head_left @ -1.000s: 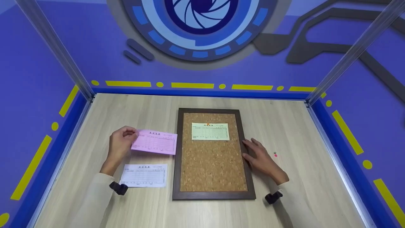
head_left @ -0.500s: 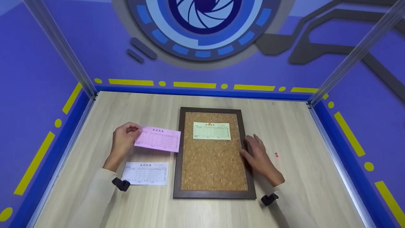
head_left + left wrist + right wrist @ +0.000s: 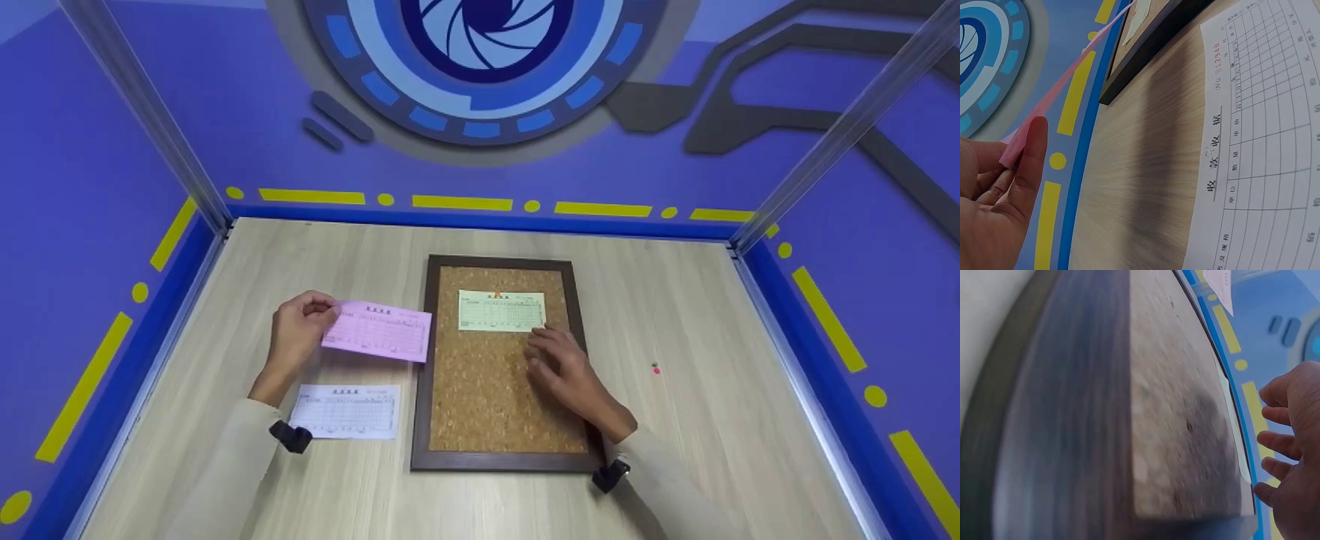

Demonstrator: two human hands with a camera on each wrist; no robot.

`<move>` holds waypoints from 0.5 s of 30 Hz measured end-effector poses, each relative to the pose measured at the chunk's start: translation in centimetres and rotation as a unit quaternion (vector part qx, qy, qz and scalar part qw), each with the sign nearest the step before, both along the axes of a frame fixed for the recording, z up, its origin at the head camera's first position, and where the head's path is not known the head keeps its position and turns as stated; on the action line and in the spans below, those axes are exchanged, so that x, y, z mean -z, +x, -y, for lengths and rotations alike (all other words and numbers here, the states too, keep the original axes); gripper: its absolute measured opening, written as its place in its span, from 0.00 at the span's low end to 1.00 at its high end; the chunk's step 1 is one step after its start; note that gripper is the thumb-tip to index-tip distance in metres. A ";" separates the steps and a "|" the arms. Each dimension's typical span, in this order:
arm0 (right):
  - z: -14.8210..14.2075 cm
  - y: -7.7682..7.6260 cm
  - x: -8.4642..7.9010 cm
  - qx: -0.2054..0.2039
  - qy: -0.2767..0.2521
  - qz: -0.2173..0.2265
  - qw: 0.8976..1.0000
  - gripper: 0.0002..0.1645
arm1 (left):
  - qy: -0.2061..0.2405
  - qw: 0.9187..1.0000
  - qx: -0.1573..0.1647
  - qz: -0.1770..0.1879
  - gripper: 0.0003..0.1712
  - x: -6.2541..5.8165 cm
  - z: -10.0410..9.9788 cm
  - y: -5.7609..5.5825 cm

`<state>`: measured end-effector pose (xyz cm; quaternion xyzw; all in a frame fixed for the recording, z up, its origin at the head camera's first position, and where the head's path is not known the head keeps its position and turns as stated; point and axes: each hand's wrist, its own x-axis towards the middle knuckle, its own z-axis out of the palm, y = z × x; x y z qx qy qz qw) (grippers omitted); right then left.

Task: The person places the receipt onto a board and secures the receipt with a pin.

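Blue wall (image 3: 187,105) fills the back, its round emblem (image 3: 480,129) sliced off by the top edge. Below spreads the pale wooden table (image 3: 345,255), and at centre lies the dark-framed cork board (image 3: 487,405), its right edge partly covered by the right arm.

To the left of centre, the left hand (image 3: 296,330) pinches the left end of a pink slip (image 3: 379,332) between thumb and fingers — that end is hidden in the grip — and the slip hangs raised, its right end overlapping the board's left frame. Over on the board's right half, the right hand (image 3: 570,371) has its fingers loosely bent and slightly apart, tips just beside the lower right corner of a green slip (image 3: 501,313); whether they touch it, I can't tell.

Lower left, a white slip (image 3: 349,412) lies flat. The left wrist view crops it, yet there's the heading 收款收据, with a red serial ending 12348. Print on the other two is too small to read.

An orange pin (image 3: 497,294) sits at the green slip's top edge — and right of the board, a tiny pinkish-red dot (image 3: 656,370).
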<state>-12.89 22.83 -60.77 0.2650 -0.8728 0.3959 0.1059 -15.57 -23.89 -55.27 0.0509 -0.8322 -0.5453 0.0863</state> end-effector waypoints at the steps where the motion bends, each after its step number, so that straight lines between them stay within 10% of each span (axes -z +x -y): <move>1: 0.2 0.0 0.0 -0.005 0.000 -0.003 1.000 0.19 | 0.000 1.000 0.000 0.001 0.06 0.0 0.0 0.0; 15: 2.6 -0.2 0.0 -0.036 -0.011 0.028 0.999 0.19 | 0.007 1.000 0.003 0.001 0.06 0.1 -0.7 -0.2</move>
